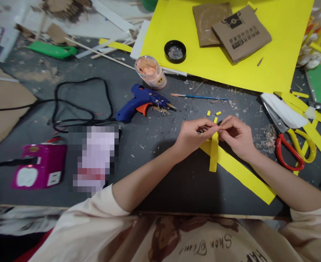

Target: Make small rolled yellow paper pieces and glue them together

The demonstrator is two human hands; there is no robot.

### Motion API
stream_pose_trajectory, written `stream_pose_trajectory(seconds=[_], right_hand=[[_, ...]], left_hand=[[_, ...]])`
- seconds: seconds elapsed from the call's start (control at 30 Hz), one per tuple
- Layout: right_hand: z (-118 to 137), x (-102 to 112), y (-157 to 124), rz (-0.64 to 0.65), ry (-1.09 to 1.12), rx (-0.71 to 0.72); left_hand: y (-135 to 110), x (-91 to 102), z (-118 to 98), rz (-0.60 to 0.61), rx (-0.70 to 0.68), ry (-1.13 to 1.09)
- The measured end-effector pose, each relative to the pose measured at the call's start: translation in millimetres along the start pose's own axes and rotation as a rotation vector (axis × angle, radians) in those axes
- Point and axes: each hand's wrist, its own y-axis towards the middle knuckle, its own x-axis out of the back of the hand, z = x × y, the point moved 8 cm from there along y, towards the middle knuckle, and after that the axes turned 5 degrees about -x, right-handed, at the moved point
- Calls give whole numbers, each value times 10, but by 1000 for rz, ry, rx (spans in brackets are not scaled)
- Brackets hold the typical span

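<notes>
My left hand (194, 136) and my right hand (237, 136) meet fingertip to fingertip above the table, both closed in a pinch. A narrow yellow paper strip (214, 154) hangs down from the pinch, its upper end hidden by the fingers. Under it a wider yellow strip (245, 173) slants across the dark table toward my right forearm. Just beyond the fingertips lie a small yellow roll (208, 113) and a second yellow roll (218, 113). Another small yellow piece (215, 119) shows right behind the fingers.
Scissors (288, 145) lie at right among yellow strips. A blue glue gun (144, 102), a paintbrush (201, 96) and an open jar (157, 78) sit beyond my hands. Farther back is a yellow sheet (247, 74) with cardboard pieces (242, 34). A purple box (40, 165) and a blurred-out object (97, 156) stand left.
</notes>
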Motion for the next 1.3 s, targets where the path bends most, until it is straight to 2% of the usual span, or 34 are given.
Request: stream_pose_trajectory(seconds=[0.4,0.67,1.03,1.3], right_hand=[[-120,5,-14,16,31,-204],[-118,-14,-10,28,14,-225],[-152,-18,-15,43,17,-241],[-136,-27,-17,59,-10,-239]], left_hand=[[-12,24,2,-40,14,-15],[0,62,2,-89,-13,21],[11,64,-19,-83,-56,68],[7,61,0,-71,-27,64]])
